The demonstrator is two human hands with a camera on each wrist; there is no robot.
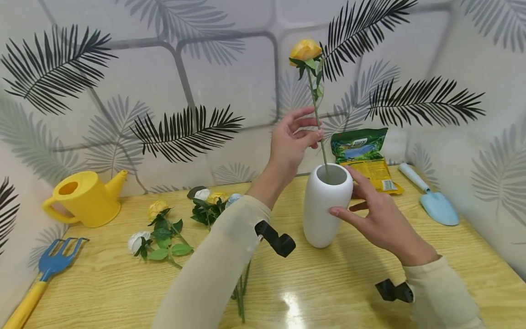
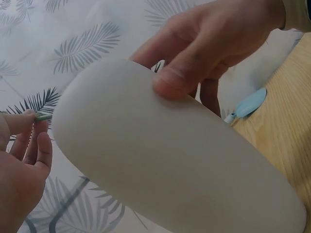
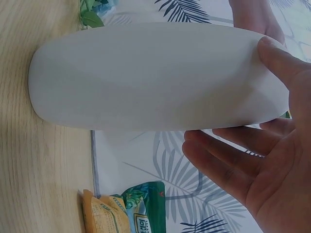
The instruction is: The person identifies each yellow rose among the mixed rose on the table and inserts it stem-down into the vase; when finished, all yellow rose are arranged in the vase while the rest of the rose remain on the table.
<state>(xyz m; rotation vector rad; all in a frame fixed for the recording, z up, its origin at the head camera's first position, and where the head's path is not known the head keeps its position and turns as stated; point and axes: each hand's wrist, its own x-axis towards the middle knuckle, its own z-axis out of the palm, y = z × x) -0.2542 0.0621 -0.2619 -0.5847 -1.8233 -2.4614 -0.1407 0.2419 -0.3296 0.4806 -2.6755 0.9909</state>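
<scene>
A yellow artificial rose (image 1: 306, 50) stands upright with the lower end of its stem inside the mouth of a white vase (image 1: 322, 212). My left hand (image 1: 290, 142) pinches the stem above the rim; in the left wrist view only a short bit of green stem (image 2: 43, 117) shows beside the thumb. With thumb on the near side and fingers behind, my right hand (image 1: 380, 221) holds the vase near its top. The vase (image 3: 146, 77) stands on the table in the right wrist view. How deep the stem reaches is hidden by the vase wall.
White and yellow roses (image 1: 162, 233) lie on the wooden table (image 1: 115, 288), with more flowers (image 1: 209, 208) partly behind my left sleeve. A yellow watering can (image 1: 88, 201) and a blue hand fork (image 1: 57, 258) are at left. Behind and right are a green-yellow packet (image 1: 365, 160) and a light-blue trowel (image 1: 439, 208).
</scene>
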